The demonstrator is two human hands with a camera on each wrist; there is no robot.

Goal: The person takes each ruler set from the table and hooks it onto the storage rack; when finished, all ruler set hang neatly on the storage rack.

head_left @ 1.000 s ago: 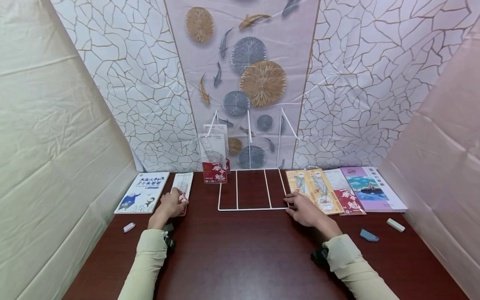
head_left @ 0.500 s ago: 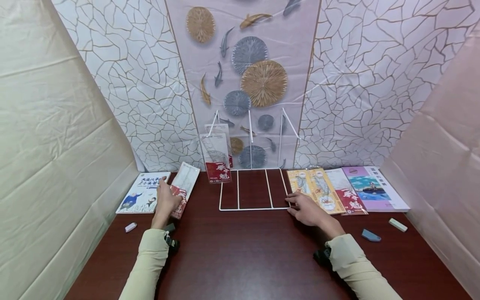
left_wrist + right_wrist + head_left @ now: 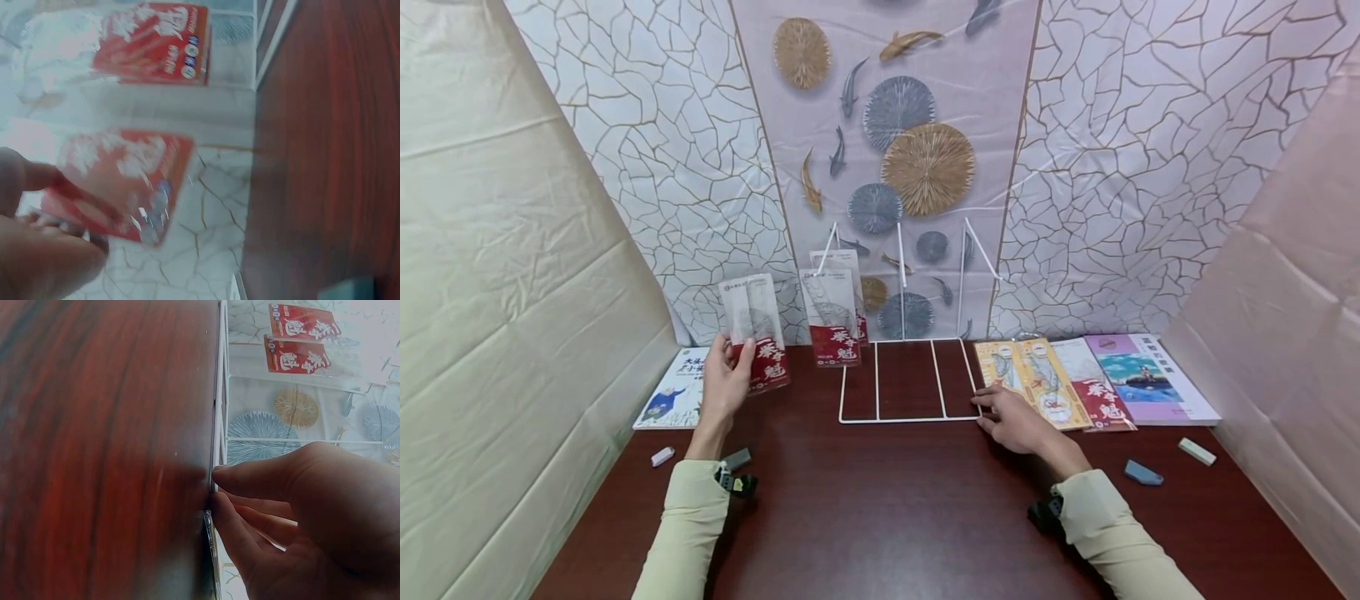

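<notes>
My left hand (image 3: 724, 387) grips a clear ruler packet with a red base (image 3: 756, 332) and holds it upright above the table, left of the white wire rack (image 3: 901, 417). The left wrist view shows this packet (image 3: 125, 181) pinched between thumb and fingers (image 3: 37, 237). Two like packets (image 3: 832, 317) stand in the rack's left slot. My right hand (image 3: 1013, 418) lies on the table at the rack's front right corner. In the right wrist view its thumb and forefinger (image 3: 250, 478) pinch the rack's wire (image 3: 220, 394).
A picture book (image 3: 672, 392), a white eraser (image 3: 660, 456) and a grey eraser (image 3: 737, 458) lie at the left. Right of the rack lie yellow packets (image 3: 1030, 379), a red packet (image 3: 1096, 393), a purple book (image 3: 1142, 379), a blue eraser (image 3: 1142, 472) and a pale eraser (image 3: 1193, 450). Fabric walls enclose the table.
My left hand picked the packet up off the table, raised it and turned it upright. The right hand stayed at the rack's corner.
</notes>
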